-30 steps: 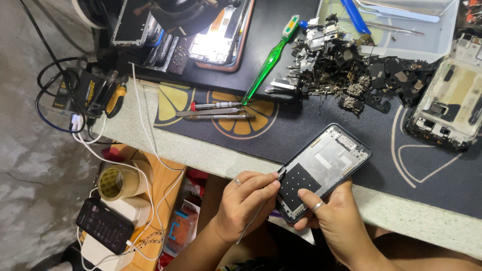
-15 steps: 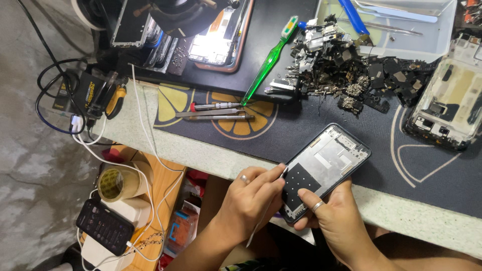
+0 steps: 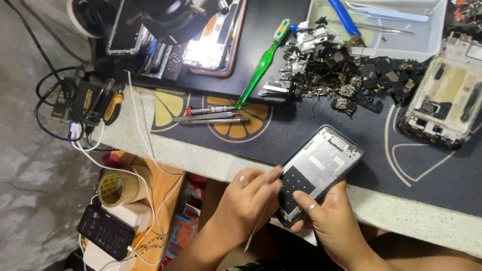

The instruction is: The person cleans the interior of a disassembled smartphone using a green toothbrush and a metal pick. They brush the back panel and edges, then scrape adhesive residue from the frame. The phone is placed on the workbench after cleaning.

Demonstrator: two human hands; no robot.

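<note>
On the floor side, a roll of tape [image 3: 116, 188] sits on a low wooden shelf. At the desk's [image 3: 211, 163] front edge, the left hand [image 3: 246, 203] pinches a thin white tool [image 3: 257, 228] against the open phone [image 3: 316, 173]. The right hand [image 3: 331, 221] grips the phone from below. Its back cover is off; the insides show, so work looks unfinished. Loose phone parts [image 3: 346, 75] pile at the back.

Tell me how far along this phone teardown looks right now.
Already done: the phone frame lies open, its inner metal plate bare, and a heap of removed parts sits on the mat. In hand: the right hand steadies the frame while the left hand works a thin tool at its lower end. Left: a dark patch still covers that lower section.
</note>
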